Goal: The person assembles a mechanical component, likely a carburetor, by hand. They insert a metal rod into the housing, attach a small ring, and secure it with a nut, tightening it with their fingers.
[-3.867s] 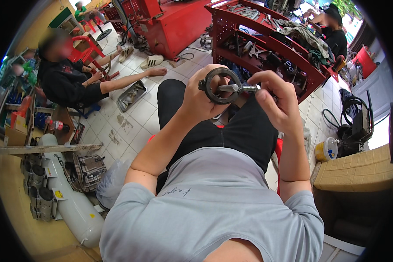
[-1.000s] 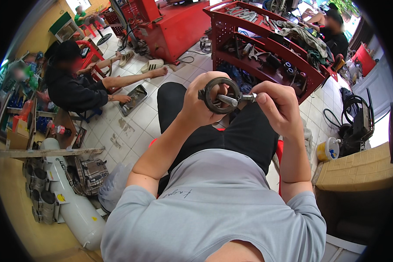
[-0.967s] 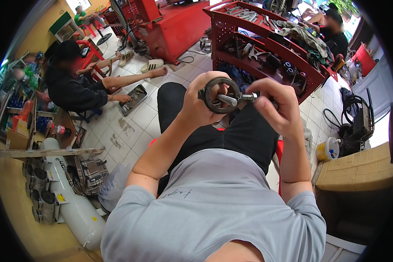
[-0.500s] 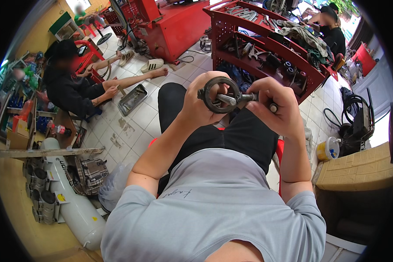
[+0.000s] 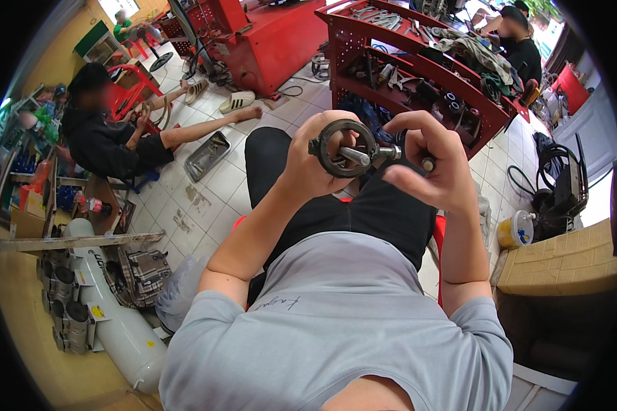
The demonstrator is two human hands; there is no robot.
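Since half a second ago, the right hand's (image 5: 448, 175) thumb and forefinger have parted from the bolt (image 5: 389, 153) and stand wide apart, its curled fingers holding a small rod (image 5: 428, 164); the ring (image 5: 322, 152) stays above the lap (image 5: 384, 216), the left hand (image 5: 307, 156) closed around its left side. The ring looks metal, so probably weighty, stiff, hardly fragile, slick if oily; its thick rim seems the best hold; a pin (image 5: 354, 155) shows in its opening.

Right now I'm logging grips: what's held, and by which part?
Left hand holds a metal ring by its left rim; right hand a small metal piece, grip hidden.
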